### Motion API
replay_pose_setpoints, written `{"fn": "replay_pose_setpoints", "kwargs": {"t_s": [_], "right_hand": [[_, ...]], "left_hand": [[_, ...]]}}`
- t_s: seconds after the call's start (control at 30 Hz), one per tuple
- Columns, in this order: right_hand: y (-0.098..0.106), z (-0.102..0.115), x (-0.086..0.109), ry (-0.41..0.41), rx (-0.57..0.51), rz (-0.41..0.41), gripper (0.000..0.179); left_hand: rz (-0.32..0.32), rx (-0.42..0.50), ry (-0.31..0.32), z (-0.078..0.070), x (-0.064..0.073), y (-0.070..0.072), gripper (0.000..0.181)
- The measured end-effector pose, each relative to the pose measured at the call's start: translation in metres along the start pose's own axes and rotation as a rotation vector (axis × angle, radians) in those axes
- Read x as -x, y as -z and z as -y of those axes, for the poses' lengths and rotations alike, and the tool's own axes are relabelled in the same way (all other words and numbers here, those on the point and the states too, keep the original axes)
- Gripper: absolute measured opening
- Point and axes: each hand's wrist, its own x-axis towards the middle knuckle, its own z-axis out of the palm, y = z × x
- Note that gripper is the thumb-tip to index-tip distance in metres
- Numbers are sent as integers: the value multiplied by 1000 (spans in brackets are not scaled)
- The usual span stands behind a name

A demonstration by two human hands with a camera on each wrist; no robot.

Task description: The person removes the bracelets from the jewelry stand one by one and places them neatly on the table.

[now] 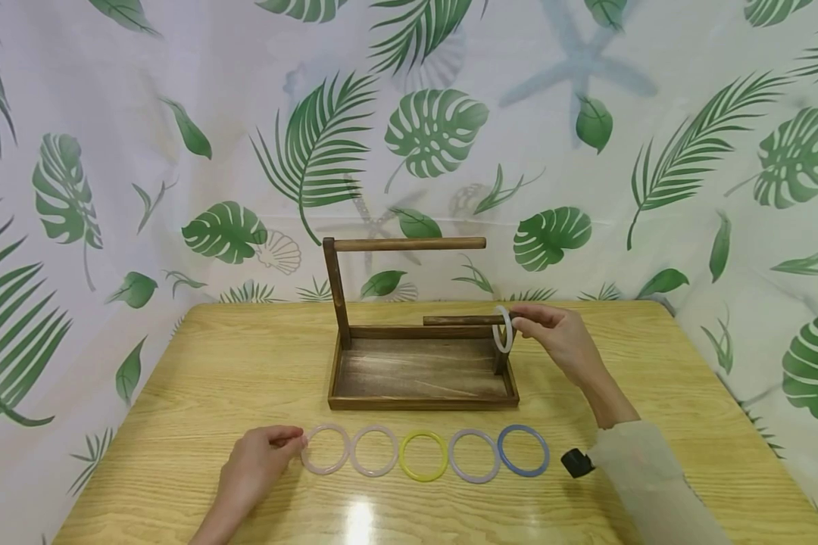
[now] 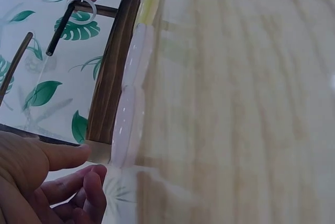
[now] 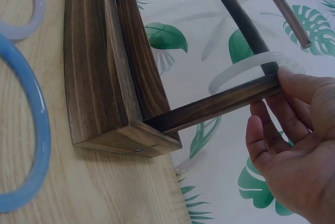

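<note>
A dark wooden rack with a tray base and two horizontal rods stands mid-table. A whitish bangle hangs round the lower rod, close to its post. My right hand is at the top of that post, with thumb and fingers pinching the bangle's edge; the exact contact is partly hidden. In front of the rack lies a row of bangles: pale pink, another pale one, yellow, lilac and blue. My left hand rests beside the leftmost bangle, fingertips at its edge and loosely bent.
The upper rod reaches rightward from the tall left post above the tray. A leaf-patterned cloth hangs behind the wooden table. A black device sits by my right sleeve.
</note>
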Motion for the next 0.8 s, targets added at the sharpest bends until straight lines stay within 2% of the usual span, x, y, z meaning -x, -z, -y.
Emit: {"fn": "replay_pose_setpoints", "kwargs": {"t_s": [0.27, 0.5, 0.67, 0.8], "right_hand": [[0, 2, 0, 15, -17, -2, 40], [-1, 4, 0, 0, -17, -3, 40], [-1, 6, 1, -11, -7, 3, 40], [0, 5, 0, -12, 2, 3, 41]], "left_hand": [[-19, 10, -39, -11, -4, 4, 27], [-22, 60, -47, -22, -8, 3, 29], [-42, 102, -42, -32, -10, 3, 28], [-67, 146, -63, -38, -13, 0, 25]]}}
